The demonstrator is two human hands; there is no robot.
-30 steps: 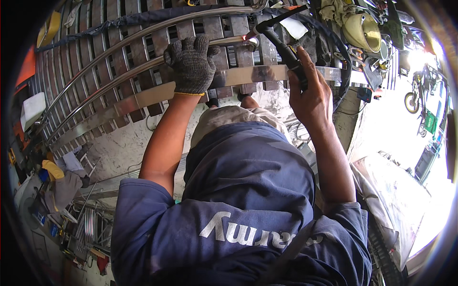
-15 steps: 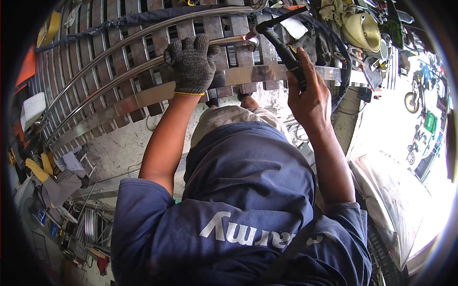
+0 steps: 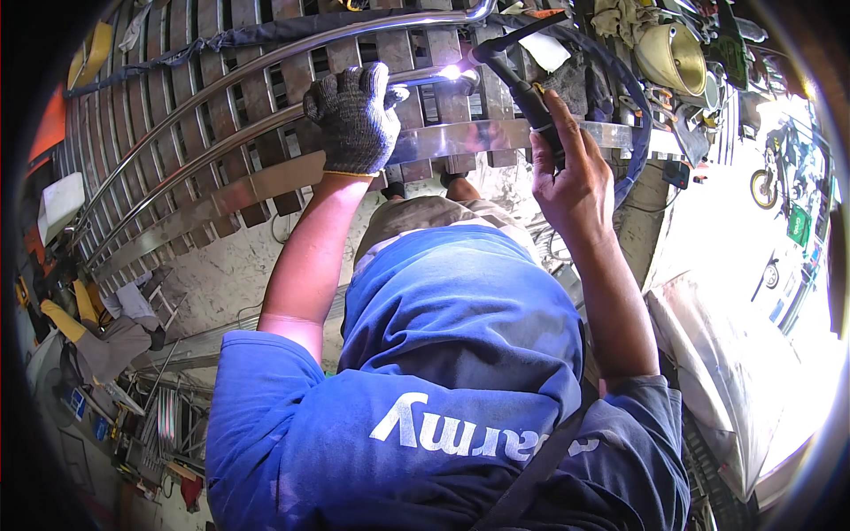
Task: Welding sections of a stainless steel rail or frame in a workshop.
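Note:
My left hand (image 3: 356, 122), in a grey knitted glove, is closed round the nearer polished metal tube (image 3: 252, 131) close to its right end. My bare right hand (image 3: 577, 181) grips a black welding torch (image 3: 522, 88) by its handle. A bright white arc (image 3: 452, 72) burns between the torch's tip and the tube's end, a short way right of the glove. The tube lies across a slatted metal bench. Behind it runs a second bent tube (image 3: 292, 51), curving upward at its right end. Glare hides the exact joint.
The slatted bench (image 3: 133, 133) has a flat metal strip (image 3: 257, 186) along its near edge. A cloth-covered cable (image 3: 221, 40) crosses the back and loops right. A cream pot (image 3: 670, 60) and tools crowd the right end. Covered sheeting (image 3: 726, 380) stands lower right; motorbikes are beyond.
The arc has gone from a small reddish glow to bright white, lighting my glove, left arm and shirt. Both hands stay nearly in place; the torch has barely shifted.

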